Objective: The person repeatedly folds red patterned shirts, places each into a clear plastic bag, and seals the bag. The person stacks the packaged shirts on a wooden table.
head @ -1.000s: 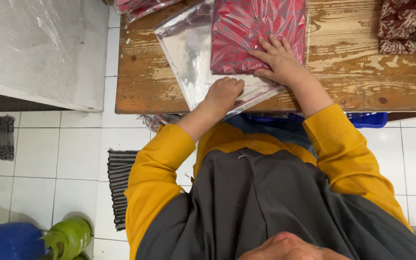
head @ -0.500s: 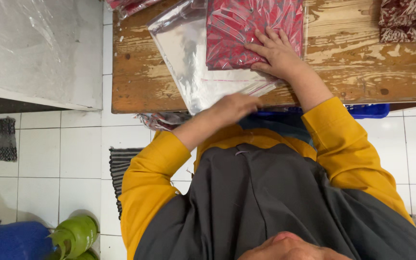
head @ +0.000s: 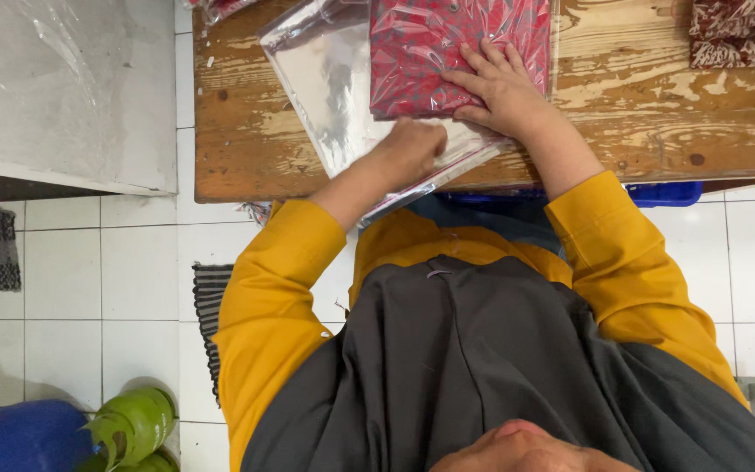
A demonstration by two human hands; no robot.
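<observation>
We see right hand (head: 502, 85) spread flat on red patterned cloth (head: 447, 44) inside clear plastic bag (head: 334, 87), on wooden table (head: 657, 122). Left hand (head: 412, 149) curled, pressing bag's near edge. More folded cloth (head: 740, 31) far right.

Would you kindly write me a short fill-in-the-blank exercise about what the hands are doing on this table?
1. The right hand lies flat, fingers spread, on the folded ____ cloth.
2. The left hand presses on the clear ____ bag.
3. The bag lies on a worn ____ table.
4. Both sleeves are ____.

Missing words: red; plastic; wooden; yellow
</observation>
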